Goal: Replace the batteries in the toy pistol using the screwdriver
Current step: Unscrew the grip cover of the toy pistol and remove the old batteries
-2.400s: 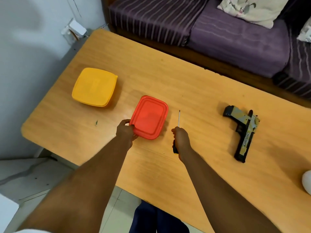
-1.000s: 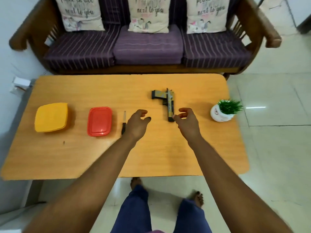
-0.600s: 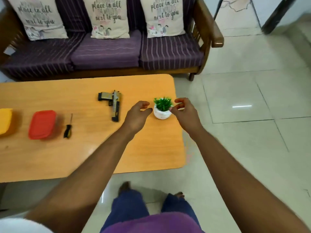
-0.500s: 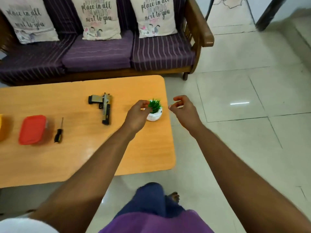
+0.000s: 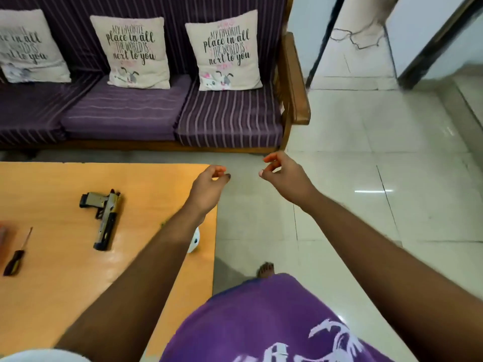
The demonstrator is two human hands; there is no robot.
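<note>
The toy pistol [image 5: 104,218], tan and black, lies flat on the orange table [image 5: 65,283] left of my arms. A screwdriver [image 5: 17,253] with a black and yellow handle lies near the table's left edge of view. My left hand [image 5: 207,188] hovers over the table's far right corner, fingers loosely curled, holding nothing. My right hand [image 5: 283,175] floats beyond the table over the floor, fingers loosely curled and empty. Both hands are well away from the pistol and the screwdriver.
A small white pot [image 5: 194,241] peeks out from under my left forearm near the table's right edge. A purple striped sofa [image 5: 227,118] with printed cushions stands behind the table. Tiled floor [image 5: 366,178] spreads to the right. My purple shirt fills the bottom.
My view has swung right and up, sliding the table and its objects leftward. The red box has almost left view. My left forearm now covers the plant pot. Both hands remain empty.
</note>
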